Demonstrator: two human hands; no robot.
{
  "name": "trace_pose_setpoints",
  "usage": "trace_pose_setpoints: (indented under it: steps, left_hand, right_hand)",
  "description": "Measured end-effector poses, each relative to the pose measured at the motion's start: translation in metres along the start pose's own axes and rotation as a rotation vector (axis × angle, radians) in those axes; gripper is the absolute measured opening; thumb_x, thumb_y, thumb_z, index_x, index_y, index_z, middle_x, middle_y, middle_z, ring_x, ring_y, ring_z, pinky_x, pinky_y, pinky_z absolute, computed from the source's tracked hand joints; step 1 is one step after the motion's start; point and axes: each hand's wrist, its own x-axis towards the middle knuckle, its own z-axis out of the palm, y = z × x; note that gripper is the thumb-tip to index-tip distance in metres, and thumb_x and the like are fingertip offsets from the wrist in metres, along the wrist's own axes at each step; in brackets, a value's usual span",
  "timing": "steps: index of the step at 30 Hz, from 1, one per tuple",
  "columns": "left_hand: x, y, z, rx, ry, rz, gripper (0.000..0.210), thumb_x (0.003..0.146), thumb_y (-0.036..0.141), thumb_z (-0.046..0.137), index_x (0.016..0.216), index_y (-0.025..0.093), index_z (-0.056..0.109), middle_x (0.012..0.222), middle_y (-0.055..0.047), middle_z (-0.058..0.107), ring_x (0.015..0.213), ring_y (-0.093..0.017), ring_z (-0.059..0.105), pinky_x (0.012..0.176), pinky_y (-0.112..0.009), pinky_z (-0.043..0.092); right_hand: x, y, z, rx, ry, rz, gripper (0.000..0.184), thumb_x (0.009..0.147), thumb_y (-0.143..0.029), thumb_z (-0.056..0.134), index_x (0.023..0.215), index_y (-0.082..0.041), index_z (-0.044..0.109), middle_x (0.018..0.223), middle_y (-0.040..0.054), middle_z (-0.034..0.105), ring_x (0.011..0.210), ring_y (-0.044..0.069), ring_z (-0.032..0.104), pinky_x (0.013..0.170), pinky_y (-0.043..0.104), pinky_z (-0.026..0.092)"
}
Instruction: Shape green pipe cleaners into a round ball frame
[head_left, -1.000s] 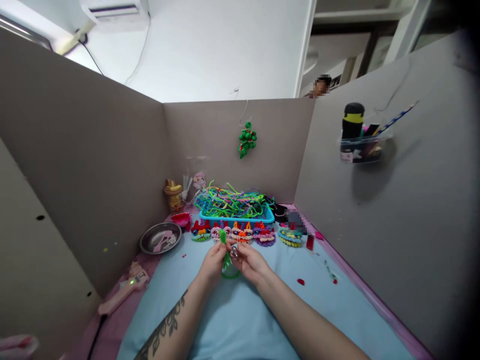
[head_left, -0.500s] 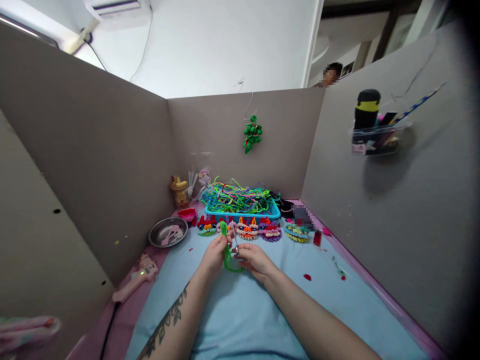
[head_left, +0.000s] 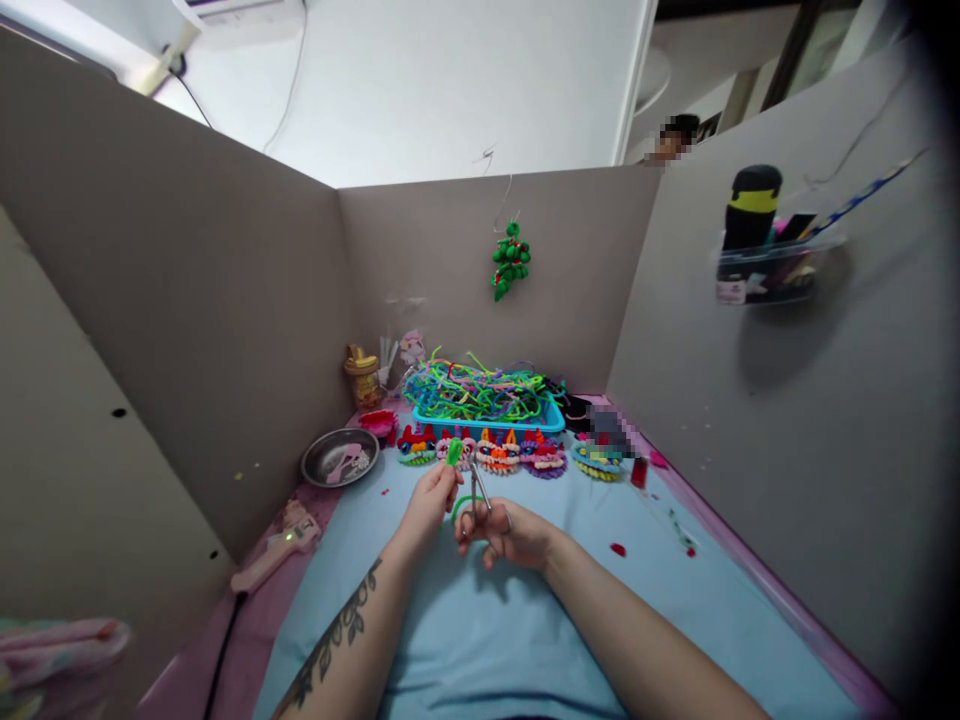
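Note:
My left hand is closed on a bent length of green pipe cleaner, its folded top standing above the fingers. A green tail of it loops down toward my other hand. In my right hand is a pair of scissors, fingers through the handles and blades pointing up and slightly apart. The blades stand just right of my left hand, apart from the green bundle's top. Behind both hands is a row of several colourful fuzzy faces, among them an orange and white one and a purple one.
A blue basket heaped with pipe cleaners stands at the back. On the left are a metal bowl, a pink glue gun and a lidded cup. Grey partitions enclose three sides; a clear holder hangs right.
My right hand has drawn down and turned, so the scissors now show more plainly with their blades up. The green strands hanging below my left hand are less visible. The view has shifted slightly.

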Motion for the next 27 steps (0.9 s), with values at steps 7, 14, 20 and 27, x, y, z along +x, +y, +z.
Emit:
trace_pose_setpoints:
  steps: [7,14,20,27]
  left_hand:
    - [-0.002,-0.001,0.001,0.082,-0.078,0.003,0.042,0.074,0.057,0.048,0.068,0.015,0.051,0.044,0.007,0.036,0.038,-0.006,0.031,0.040,-0.019,0.023]
    - [-0.005,-0.001,0.003,0.043,-0.157,-0.033,0.041,0.076,0.056,0.047,0.070,0.016,0.047,0.044,0.007,0.042,0.032,-0.006,0.041,0.035,-0.018,0.026]
    - [-0.011,0.005,0.008,-0.032,-0.281,-0.068,0.038,0.078,0.056,0.044,0.074,0.018,0.043,0.043,0.004,0.051,0.032,-0.011,0.046,0.032,-0.020,0.033]
    - [-0.012,0.005,0.005,0.129,-0.214,0.018,0.037,0.079,0.054,0.043,0.072,0.018,0.045,0.047,0.004,0.053,0.035,-0.010,0.047,0.036,-0.020,0.033]
  right_hand:
    - [-0.002,-0.002,-0.001,-0.051,-0.004,-0.007,0.068,0.051,-0.074,0.058,0.079,-0.012,0.055,0.088,0.0090,0.053,0.080,0.018,0.057,0.044,0.017,0.045]
    - [-0.002,-0.001,-0.003,-0.074,0.017,-0.002,0.069,0.051,-0.075,0.056,0.080,-0.012,0.056,0.088,0.0093,0.054,0.078,0.017,0.057,0.044,0.016,0.044]
    - [-0.002,-0.001,-0.006,-0.066,0.055,-0.023,0.069,0.051,-0.074,0.058,0.079,-0.011,0.056,0.085,0.0078,0.053,0.077,0.016,0.057,0.043,0.015,0.044]
    - [0.000,0.003,-0.010,-0.016,0.074,-0.029,0.070,0.051,-0.076,0.055,0.082,-0.014,0.054,0.085,0.0062,0.052,0.077,0.016,0.057,0.042,0.016,0.043]
